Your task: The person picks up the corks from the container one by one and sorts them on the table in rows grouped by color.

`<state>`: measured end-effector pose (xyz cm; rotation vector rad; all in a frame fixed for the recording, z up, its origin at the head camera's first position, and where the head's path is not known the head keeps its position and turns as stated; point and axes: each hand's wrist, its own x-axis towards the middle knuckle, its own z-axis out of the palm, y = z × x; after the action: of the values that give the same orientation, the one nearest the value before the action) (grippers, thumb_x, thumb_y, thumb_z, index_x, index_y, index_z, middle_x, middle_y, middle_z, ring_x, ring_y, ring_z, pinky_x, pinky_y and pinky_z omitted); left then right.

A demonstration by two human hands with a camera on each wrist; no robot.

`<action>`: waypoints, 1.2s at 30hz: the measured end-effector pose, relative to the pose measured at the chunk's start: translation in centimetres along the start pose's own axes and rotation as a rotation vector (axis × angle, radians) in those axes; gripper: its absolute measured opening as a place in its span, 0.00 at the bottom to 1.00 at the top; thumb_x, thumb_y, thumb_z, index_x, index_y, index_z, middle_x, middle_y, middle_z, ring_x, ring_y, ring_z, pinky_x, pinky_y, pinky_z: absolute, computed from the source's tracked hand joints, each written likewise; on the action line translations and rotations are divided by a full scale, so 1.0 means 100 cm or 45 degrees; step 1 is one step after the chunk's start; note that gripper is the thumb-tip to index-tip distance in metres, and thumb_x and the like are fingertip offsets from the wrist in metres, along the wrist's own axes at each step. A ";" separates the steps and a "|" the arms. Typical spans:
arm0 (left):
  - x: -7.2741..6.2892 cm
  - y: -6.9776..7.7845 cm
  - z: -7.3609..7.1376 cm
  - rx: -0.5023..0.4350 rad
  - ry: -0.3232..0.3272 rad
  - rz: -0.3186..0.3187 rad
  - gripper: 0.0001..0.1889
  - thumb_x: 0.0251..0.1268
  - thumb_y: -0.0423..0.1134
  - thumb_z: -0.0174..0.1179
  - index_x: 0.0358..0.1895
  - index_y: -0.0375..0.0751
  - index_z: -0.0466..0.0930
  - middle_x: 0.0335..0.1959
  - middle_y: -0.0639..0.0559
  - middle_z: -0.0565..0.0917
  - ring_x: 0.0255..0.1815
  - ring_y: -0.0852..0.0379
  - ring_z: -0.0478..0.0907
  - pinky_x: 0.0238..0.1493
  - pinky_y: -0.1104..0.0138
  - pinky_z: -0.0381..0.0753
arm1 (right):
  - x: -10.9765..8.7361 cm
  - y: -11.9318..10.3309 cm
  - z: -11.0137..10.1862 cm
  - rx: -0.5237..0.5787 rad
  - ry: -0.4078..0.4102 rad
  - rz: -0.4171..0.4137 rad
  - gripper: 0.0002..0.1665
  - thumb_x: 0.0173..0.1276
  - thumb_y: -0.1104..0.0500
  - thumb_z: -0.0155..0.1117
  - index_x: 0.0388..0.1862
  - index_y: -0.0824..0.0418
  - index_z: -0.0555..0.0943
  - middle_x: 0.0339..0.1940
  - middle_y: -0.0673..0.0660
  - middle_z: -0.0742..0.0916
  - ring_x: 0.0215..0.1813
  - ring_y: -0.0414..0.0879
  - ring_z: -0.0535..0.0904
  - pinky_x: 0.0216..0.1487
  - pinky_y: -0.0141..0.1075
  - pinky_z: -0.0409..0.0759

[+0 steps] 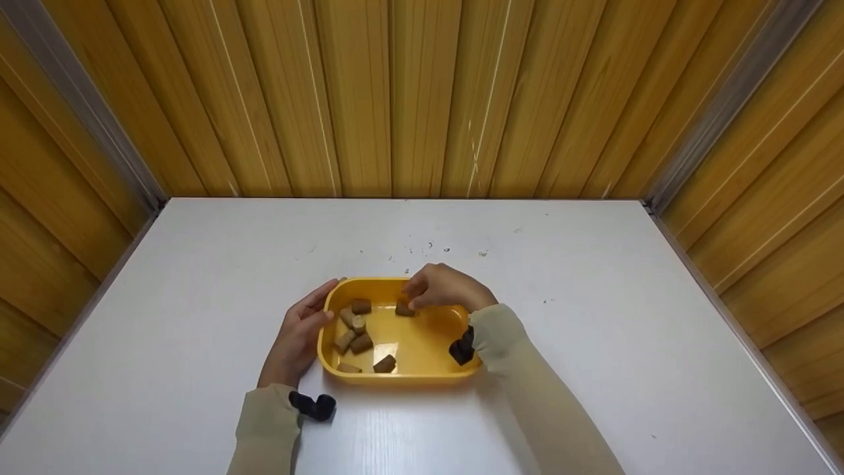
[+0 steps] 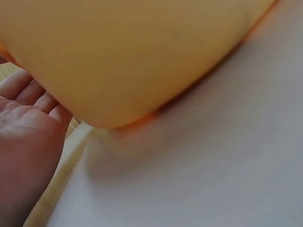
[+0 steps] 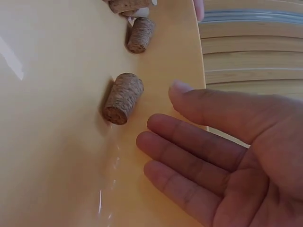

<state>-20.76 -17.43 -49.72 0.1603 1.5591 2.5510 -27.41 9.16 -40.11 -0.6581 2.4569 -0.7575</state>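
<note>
A yellow plastic tray (image 1: 402,379) stands on the white table with several brown corks in it. My left hand (image 1: 298,338) grips its left end, thumb at the rim and fingers along the outer wall. In the left wrist view the tray's wall (image 2: 142,56) hides the ends of those fingers. Over the far side, my right hand (image 1: 452,287) reaches into the tray. A single cork (image 3: 124,98) lies right by its fingertips, and the right wrist view has the thumb and fingers apart with nothing between them.
More corks (image 1: 361,342) lie loosely grouped in the tray's left half, with one cork (image 1: 384,363) by the near wall. Small dark marks (image 1: 447,250) dot the table beyond the tray. Wood-patterned panels (image 1: 422,99) enclose the table at the back and sides.
</note>
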 end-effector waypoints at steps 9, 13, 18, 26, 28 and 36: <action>-0.001 0.000 0.002 -0.024 0.017 0.010 0.30 0.62 0.21 0.47 0.71 0.37 0.62 0.72 0.46 0.66 0.73 0.55 0.63 0.70 0.67 0.66 | 0.004 0.001 0.011 -0.048 -0.028 -0.071 0.18 0.61 0.64 0.66 0.51 0.59 0.85 0.49 0.55 0.88 0.54 0.49 0.83 0.57 0.41 0.81; -0.002 -0.001 0.003 -0.036 0.035 0.019 0.30 0.63 0.21 0.49 0.70 0.35 0.63 0.71 0.45 0.67 0.72 0.55 0.65 0.70 0.67 0.67 | 0.005 0.003 0.016 -0.055 -0.010 -0.085 0.17 0.60 0.65 0.67 0.49 0.58 0.85 0.48 0.54 0.88 0.53 0.49 0.83 0.57 0.42 0.80; -0.003 0.000 0.003 -0.032 0.022 0.022 0.30 0.62 0.21 0.48 0.70 0.35 0.62 0.72 0.45 0.66 0.73 0.54 0.63 0.70 0.67 0.66 | 0.006 0.003 0.021 -0.067 0.043 -0.057 0.17 0.58 0.65 0.69 0.48 0.57 0.86 0.47 0.53 0.88 0.52 0.48 0.82 0.57 0.41 0.80; -0.002 0.000 0.002 0.020 0.012 0.012 0.31 0.62 0.22 0.48 0.71 0.37 0.63 0.72 0.47 0.66 0.73 0.55 0.63 0.70 0.67 0.66 | 0.005 0.001 0.027 -0.087 0.074 -0.104 0.12 0.58 0.65 0.69 0.42 0.56 0.87 0.42 0.49 0.89 0.47 0.44 0.80 0.56 0.40 0.79; -0.002 0.000 0.001 0.021 0.015 0.011 0.31 0.61 0.22 0.49 0.70 0.37 0.63 0.72 0.47 0.66 0.73 0.55 0.63 0.70 0.68 0.67 | 0.005 0.001 0.028 -0.082 0.068 -0.108 0.12 0.58 0.65 0.69 0.42 0.56 0.87 0.41 0.49 0.88 0.44 0.43 0.79 0.54 0.39 0.79; -0.002 -0.001 0.003 -0.009 0.043 0.023 0.30 0.60 0.22 0.50 0.69 0.35 0.64 0.71 0.45 0.68 0.71 0.55 0.65 0.68 0.68 0.68 | 0.009 -0.005 0.033 -0.069 0.009 -0.179 0.16 0.61 0.63 0.68 0.49 0.59 0.85 0.45 0.54 0.87 0.43 0.43 0.78 0.48 0.35 0.81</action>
<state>-20.48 -17.15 -49.68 0.1313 1.5669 2.5862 -26.11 7.04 -42.53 -0.8577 2.4653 -0.7493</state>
